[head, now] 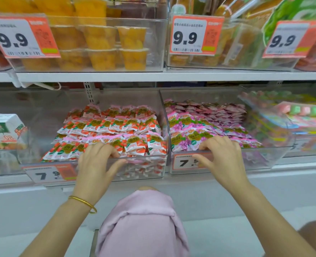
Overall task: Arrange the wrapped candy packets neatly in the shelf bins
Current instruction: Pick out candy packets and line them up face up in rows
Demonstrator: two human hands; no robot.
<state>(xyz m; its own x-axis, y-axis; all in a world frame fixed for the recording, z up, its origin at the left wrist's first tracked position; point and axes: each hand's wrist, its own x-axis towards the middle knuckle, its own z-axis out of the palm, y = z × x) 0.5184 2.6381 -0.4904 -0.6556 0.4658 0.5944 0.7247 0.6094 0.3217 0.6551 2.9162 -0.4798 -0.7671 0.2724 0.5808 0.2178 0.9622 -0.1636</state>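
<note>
Bright even light, edges blurred — wide-angle bowing

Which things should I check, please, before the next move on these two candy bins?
1. Left hand grips left bin at its front rim: ok.
2. Right hand grips right bin at its front rim: ok.
3. Red packets lie in roughly even rows: ok.
4. Pink packets all face alike: not ok, rear rows seem to stand on edge.
5. Right bin's price tag readable: not ok, thumb covers part.

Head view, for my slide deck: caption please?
At a shop shelf, the left hand grips the red-packet bin, the right hand the pink-packet bin.
</note>
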